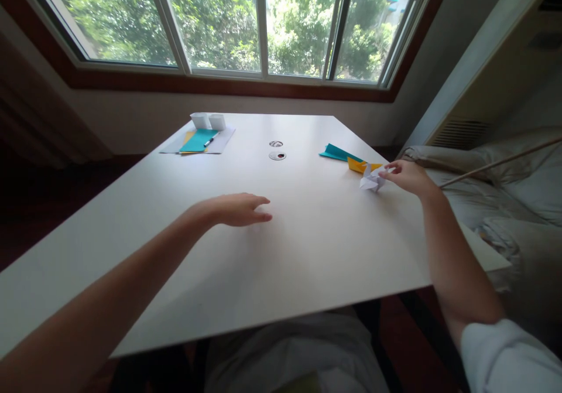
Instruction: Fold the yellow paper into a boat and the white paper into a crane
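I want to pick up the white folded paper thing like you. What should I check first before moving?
1. Right hand touches the white folded paper figure: ok, fingertips are on it.
2. Grip fully closed on it: cannot tell, the fingers hide the contact.
3. Left hand out of the way: ok, it rests flat on the white table, apart from the paper.
4. Yellow folded paper and teal folded paper apart from the white one: not ok, the yellow one lies right against it.
5. Paper away from the table edge: ok.
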